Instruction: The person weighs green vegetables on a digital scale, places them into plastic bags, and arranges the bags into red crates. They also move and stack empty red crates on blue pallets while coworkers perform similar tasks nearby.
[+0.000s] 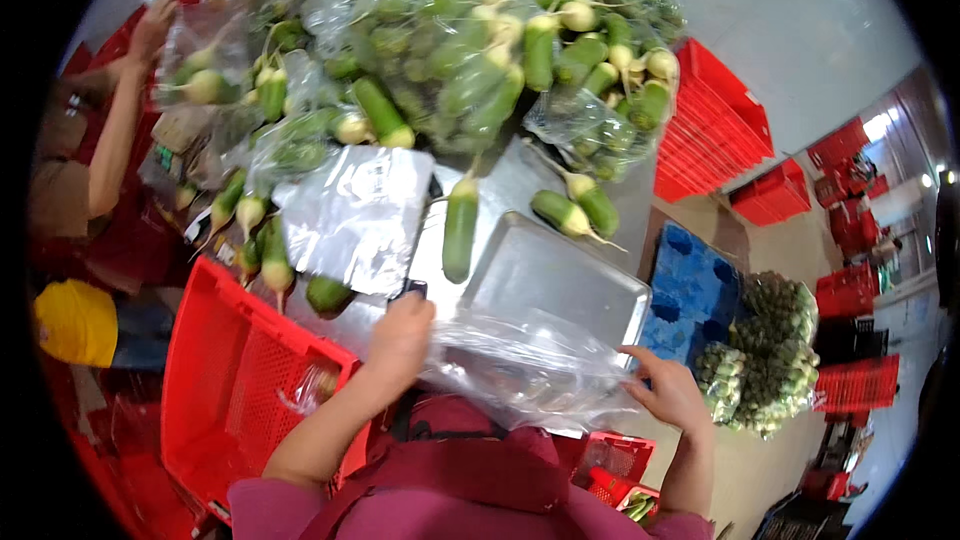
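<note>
A clear plastic bag is stretched between my two hands, close to my body. My left hand, somewhat blurred, is closed at the bag's left end, beside a small dark object that I cannot make out. At the opposite end my right hand pinches the edge of the bag between thumb and fingers. Beyond the bag, a shallow metal tray rests on the metal table. A single green radish lies left of the tray, and two more radishes lie behind it.
Bagged green radishes are heaped at the back. Flat plastic bags lie left of centre. A red crate stands at my left, with another person's arm beyond. Stacked red crates and a blue pallet are right.
</note>
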A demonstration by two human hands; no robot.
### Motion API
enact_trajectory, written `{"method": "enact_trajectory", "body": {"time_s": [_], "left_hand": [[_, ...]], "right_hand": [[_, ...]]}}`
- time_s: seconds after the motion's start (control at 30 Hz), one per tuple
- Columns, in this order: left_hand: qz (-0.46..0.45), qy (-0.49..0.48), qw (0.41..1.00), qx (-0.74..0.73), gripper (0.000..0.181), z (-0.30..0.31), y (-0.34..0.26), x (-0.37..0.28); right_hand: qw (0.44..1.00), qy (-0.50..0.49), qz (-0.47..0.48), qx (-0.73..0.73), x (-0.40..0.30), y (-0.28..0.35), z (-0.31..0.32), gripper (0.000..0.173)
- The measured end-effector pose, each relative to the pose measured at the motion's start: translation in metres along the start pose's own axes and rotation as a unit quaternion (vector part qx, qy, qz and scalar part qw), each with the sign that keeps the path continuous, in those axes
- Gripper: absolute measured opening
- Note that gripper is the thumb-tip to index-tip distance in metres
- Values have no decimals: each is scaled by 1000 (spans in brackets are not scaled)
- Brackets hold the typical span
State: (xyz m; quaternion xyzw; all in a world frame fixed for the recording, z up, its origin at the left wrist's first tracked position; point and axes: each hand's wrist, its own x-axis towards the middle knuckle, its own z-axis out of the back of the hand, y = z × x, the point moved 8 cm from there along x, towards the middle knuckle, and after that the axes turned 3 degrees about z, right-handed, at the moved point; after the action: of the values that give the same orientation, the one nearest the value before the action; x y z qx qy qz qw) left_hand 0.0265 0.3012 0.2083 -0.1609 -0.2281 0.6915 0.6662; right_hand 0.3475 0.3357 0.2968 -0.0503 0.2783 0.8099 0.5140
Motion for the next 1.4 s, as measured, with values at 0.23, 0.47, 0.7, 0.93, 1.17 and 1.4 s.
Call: {"method": "enact_trajectory", "body": {"time_s": [0.23, 0.47, 0.7, 0.93, 1.17, 1.4], "left_hand": [[105, 71, 967, -219, 31, 11, 4, -27], [137, 124, 941, -284, 36, -1, -38, -43], [101, 141, 922, -346, 37, -4, -60, -56], [54, 109, 938, -326, 34, -9, -68, -45], [103, 108, 978, -147, 41, 10, -77, -64], [226, 208, 853, -422, 54, -33, -74, -106]], "right_hand": [[975, -219, -12, 24, 186, -137, 39, 58], [982, -106, -155, -11, 341, -225, -31, 75], [983, -162, -37, -78, 321, -207, -6, 63], [985, -105, 85, 105, 259, -123, 40, 74], [989, 85, 101, 71, 334, -111, -50, 85], [955, 293, 36, 20, 357, -123, -75, 106]]}}
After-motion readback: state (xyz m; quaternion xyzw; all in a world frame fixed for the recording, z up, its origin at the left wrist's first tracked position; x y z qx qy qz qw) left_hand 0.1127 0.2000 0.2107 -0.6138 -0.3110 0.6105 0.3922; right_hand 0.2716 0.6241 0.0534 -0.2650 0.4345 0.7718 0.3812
